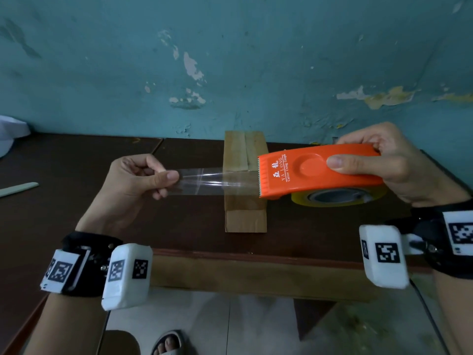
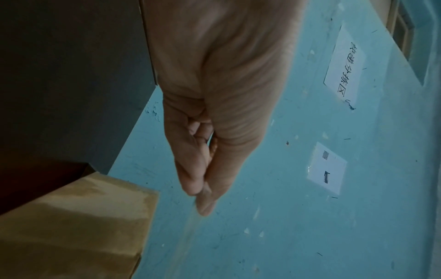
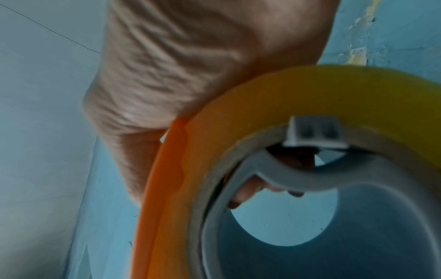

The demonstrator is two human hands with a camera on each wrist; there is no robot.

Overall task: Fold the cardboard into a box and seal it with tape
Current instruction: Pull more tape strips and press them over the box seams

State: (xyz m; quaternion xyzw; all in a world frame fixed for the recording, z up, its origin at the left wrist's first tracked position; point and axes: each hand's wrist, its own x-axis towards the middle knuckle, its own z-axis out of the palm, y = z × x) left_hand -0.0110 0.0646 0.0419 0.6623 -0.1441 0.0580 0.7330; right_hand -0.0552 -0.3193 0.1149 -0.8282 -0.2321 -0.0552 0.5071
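A narrow folded cardboard box (image 1: 244, 219) lies on the dark brown table (image 1: 76, 201), long side pointing away from me. My right hand (image 1: 378, 162) grips an orange tape dispenser (image 1: 314, 172) with a yellowish tape roll (image 1: 337, 197) above the box's right side. A clear strip of tape (image 1: 204, 181) stretches from the dispenser's toothed edge leftward over the box. My left hand (image 1: 153, 178) pinches the strip's free end between thumb and fingers. In the left wrist view the pinching fingers (image 2: 203, 179) hang beside the box (image 2: 71, 226). The right wrist view shows the roll (image 3: 310, 98) close up.
A pale flat stick (image 1: 18, 189) lies at the table's left edge. Something white (image 1: 10, 134) sits at the far left corner. A peeling teal wall (image 1: 230, 60) stands right behind the table. Below the table's front edge is a tiled floor and a sandalled foot (image 1: 169, 342).
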